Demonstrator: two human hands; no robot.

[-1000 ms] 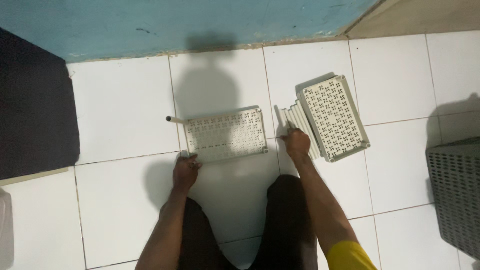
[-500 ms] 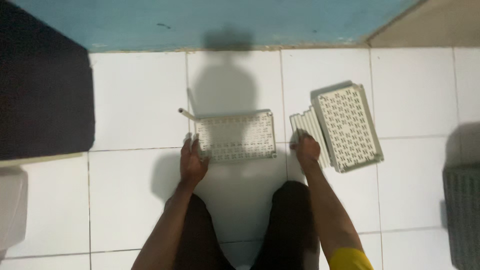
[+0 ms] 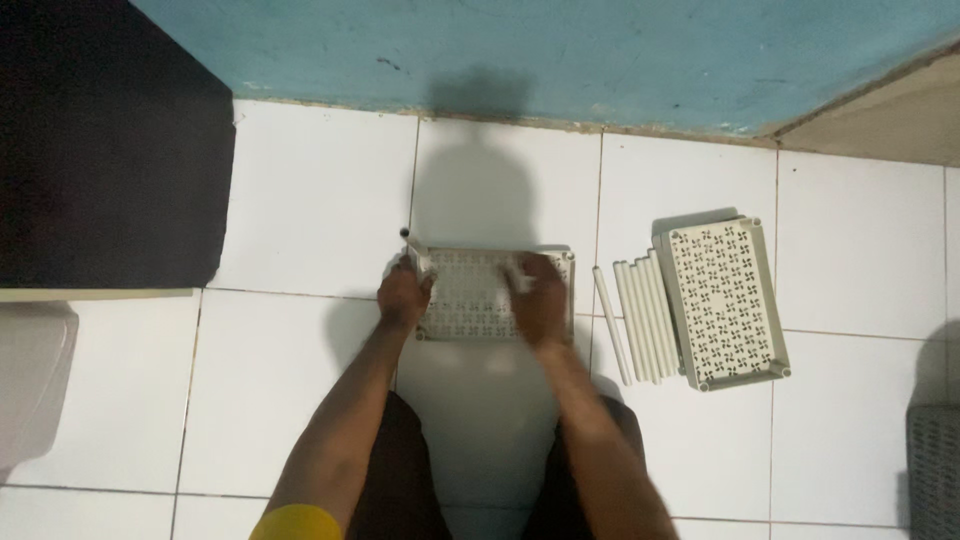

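A pale perforated plastic shelf panel point(image 3: 470, 295) lies flat on the white tiles in front of me. My left hand point(image 3: 402, 297) grips its left edge, right by a white tube point(image 3: 413, 247) that sticks out of the far left corner. My right hand point(image 3: 541, 300) rests over the panel's right part, with a white tube end point(image 3: 518, 273) showing between its fingers; motion blur hides the grip's detail. My forearms and dark-clad knees fill the bottom of the view.
To the right lie several loose white tubes point(image 3: 638, 320) beside a stack of matching shelf panels point(image 3: 722, 300). A dark mat point(image 3: 100, 150) covers the upper left, a blue wall point(image 3: 560, 50) runs along the back, and a grey basket point(image 3: 935, 470) sits at the right edge.
My right hand left the loose tubes and moved left onto the panel, carrying a tube. My left hand shifted up to the panel's left corner. The camera view shifted left.
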